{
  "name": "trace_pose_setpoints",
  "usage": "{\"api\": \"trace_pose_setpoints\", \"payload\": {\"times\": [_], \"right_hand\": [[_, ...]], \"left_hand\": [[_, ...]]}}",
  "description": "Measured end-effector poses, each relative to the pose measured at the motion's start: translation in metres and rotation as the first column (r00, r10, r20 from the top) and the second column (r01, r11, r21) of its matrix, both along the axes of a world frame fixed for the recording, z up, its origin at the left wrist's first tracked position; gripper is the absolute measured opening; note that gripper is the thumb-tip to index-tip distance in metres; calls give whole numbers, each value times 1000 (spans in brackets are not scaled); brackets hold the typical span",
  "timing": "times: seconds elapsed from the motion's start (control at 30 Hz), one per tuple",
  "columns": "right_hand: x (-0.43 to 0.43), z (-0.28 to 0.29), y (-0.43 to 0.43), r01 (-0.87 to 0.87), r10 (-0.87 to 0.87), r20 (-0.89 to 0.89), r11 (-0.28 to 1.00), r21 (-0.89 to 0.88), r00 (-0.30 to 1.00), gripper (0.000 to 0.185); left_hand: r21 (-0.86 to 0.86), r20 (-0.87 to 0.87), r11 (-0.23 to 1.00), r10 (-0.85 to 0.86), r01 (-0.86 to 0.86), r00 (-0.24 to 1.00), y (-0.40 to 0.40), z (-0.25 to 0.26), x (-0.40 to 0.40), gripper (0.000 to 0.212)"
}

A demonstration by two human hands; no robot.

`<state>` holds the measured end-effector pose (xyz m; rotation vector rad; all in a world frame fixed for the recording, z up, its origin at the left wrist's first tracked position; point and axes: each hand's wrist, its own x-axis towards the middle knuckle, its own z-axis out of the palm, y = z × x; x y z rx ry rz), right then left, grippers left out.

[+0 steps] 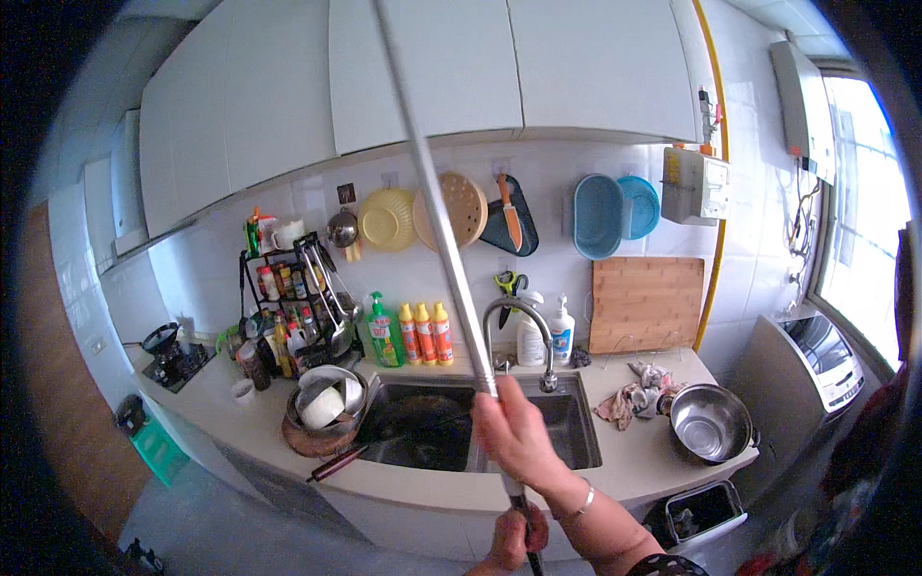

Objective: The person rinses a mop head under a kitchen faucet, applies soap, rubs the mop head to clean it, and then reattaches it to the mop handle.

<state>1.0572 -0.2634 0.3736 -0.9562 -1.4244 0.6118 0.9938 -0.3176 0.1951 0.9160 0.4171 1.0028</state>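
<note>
A long metal pole (450,255) slants across the view, its top running past the upper edge. My right hand (515,435), with a bracelet on the wrist, grips it partway down. Lower on the same pole, my left hand (513,536) is closed around a darker section. What is at either end of the pole is out of view. Behind my hands lies a double-basin sink (425,425), with a curved chrome faucet (515,306) over its right part. A dark handle (337,463) sticks out over the sink's front left edge.
Stacked bowls and pans (324,403) stand left of the sink, beside a spice rack (284,288). A steel pot (709,425) and crumpled cloths (637,399) lie on the right counter. Upper cabinets (432,65) overhang the counter. A waste bin (702,515) sits below right.
</note>
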Motion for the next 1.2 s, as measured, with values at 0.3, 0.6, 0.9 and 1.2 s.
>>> {"api": "trace_pose_setpoints", "payload": {"times": [0.3,0.6,0.9,1.2], "right_hand": [[20,-24,-35,145,-120,-280,987,70,952,16],[-62,-15,48,308,-237,-302,927,214,923,12],[-166,-15,65,308,-324,55,930,203,944,22],[-145,-16,36,130,-129,-12,985,116,992,22]], "left_hand": [[158,-114,948,-259,275,959,3,4,-31,48],[115,-211,986,-94,120,973,79,1,-126,34],[123,-219,983,158,-133,963,72,-11,-195,48],[125,61,989,-88,80,994,58,-75,-169,49]]}}
